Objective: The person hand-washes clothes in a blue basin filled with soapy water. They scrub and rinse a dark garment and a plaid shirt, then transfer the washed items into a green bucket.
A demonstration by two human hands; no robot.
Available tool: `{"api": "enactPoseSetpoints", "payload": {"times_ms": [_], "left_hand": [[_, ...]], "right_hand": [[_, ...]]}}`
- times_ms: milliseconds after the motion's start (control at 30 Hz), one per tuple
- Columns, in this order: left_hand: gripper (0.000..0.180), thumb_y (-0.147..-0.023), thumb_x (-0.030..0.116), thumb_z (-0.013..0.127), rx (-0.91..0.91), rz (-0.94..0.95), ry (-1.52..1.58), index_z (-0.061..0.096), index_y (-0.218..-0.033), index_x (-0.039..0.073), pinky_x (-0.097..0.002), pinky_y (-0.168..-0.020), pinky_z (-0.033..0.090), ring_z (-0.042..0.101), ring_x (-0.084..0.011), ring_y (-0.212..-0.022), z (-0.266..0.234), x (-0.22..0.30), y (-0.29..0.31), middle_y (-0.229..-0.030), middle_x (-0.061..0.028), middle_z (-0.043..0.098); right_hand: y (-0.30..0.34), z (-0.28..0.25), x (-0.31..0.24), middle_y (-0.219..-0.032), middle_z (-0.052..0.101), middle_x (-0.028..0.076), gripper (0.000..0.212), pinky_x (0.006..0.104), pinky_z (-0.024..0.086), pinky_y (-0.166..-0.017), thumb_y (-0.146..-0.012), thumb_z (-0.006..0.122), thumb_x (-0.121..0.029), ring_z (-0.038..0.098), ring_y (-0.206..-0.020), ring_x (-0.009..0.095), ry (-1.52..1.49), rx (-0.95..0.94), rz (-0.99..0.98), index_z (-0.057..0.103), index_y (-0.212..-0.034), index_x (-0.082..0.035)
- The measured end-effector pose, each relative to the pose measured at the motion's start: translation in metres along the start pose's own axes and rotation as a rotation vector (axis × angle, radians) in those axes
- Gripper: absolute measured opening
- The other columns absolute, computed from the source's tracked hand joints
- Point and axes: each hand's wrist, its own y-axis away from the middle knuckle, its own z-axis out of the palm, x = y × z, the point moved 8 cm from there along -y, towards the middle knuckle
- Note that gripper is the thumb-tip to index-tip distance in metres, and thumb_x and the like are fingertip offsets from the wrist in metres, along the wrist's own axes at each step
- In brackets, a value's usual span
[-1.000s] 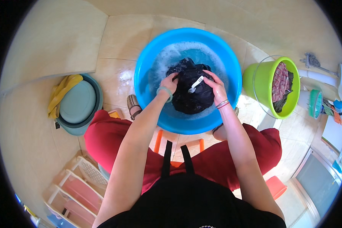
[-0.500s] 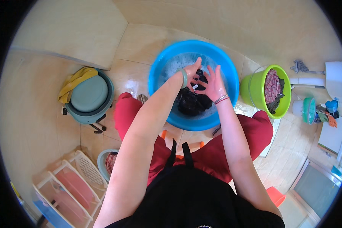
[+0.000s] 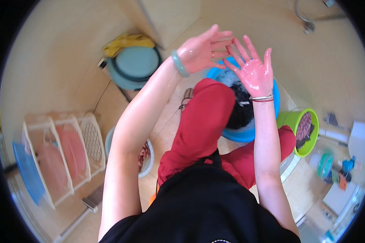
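Both my hands are raised, bare and wet, with nothing in them. My left hand (image 3: 202, 49) has its fingers stretched out and a pale green bangle on its wrist. My right hand (image 3: 253, 75) is spread with its wet palm showing, thin bracelets below it. The fingertips of the two hands come close together; whether they touch I cannot tell. Below and beyond them stands a blue basin (image 3: 240, 135), partly covered by my right hand and my red-trousered knee. Inside it, a dark wet garment (image 3: 240, 115) lies in sudsy water.
A green bucket (image 3: 287, 121) holding patterned clothes (image 3: 304, 126) stands right of the basin. To the left are stacked grey-green basins (image 3: 137, 62) with a yellow cloth (image 3: 127, 42), a white rack (image 3: 71, 188) holding pink basins, a pale tub (image 3: 149, 166) with clothes, and a floor brush (image 3: 94, 198).
My hands have lifted away from over the garment in the basin and stay open. The view has swung left, so the basin sits further right and is more covered by my knee.
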Motion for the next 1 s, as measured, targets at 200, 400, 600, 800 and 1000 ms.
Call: {"api": "enactPoseSetpoints", "payload": {"times_ms": [200,400,600,800,1000], "left_hand": [[0.063,-0.100,0.051,0.032,0.320,0.335,0.201,0.028,-0.148,0.011,-0.0508,-0.106,0.034,0.033,-0.0288,-0.136,-0.057,0.023,0.194,-0.151,-0.0119,0.031],[0.060,-0.100,0.050,0.031,0.560,0.469,0.464,0.030,-0.147,0.014,-0.0571,-0.107,0.032,0.030,-0.0336,-0.138,-0.092,-0.039,0.340,-0.151,-0.0150,0.030],[0.056,-0.101,0.048,0.032,0.691,0.574,0.694,0.032,-0.146,0.015,-0.0591,-0.106,0.033,0.033,-0.0339,-0.136,-0.107,-0.119,0.438,-0.150,-0.0148,0.030],[0.055,-0.100,0.048,0.033,0.793,0.689,0.858,0.031,-0.147,0.019,-0.0603,-0.108,0.029,0.032,-0.0316,-0.137,-0.120,-0.214,0.500,-0.151,-0.0105,0.030],[0.062,-0.096,0.052,0.043,1.088,0.645,0.917,0.027,-0.148,0.021,-0.0637,-0.108,0.026,0.024,-0.0317,-0.141,-0.150,-0.299,0.546,-0.154,-0.0088,0.022]], "right_hand": [[-0.020,0.088,0.157,-0.150,0.032,0.015,0.069,0.0585,0.028,-0.108,-0.096,0.029,-0.060,0.031,-0.138,0.035,-0.219,-0.176,0.310,0.035,-0.144,-0.012],[0.021,0.111,0.301,-0.151,0.033,0.012,0.068,0.0538,0.030,-0.107,-0.095,0.031,-0.063,0.031,-0.138,0.030,-0.315,-0.222,0.651,0.036,-0.145,-0.017],[0.072,0.113,0.399,-0.150,0.033,0.009,0.068,0.0515,0.031,-0.106,-0.094,0.031,-0.064,0.034,-0.135,0.028,-0.208,-0.210,0.910,0.035,-0.145,-0.020],[0.116,0.090,0.483,-0.152,0.030,0.009,0.068,0.0522,0.032,-0.107,-0.094,0.034,-0.063,0.033,-0.136,0.028,-0.048,-0.178,1.104,0.031,-0.147,-0.021],[0.141,0.057,0.539,-0.153,0.028,0.006,0.077,0.0552,0.029,-0.106,-0.090,0.033,-0.071,0.031,-0.138,0.028,0.214,-0.154,1.199,0.027,-0.149,-0.022]]}}
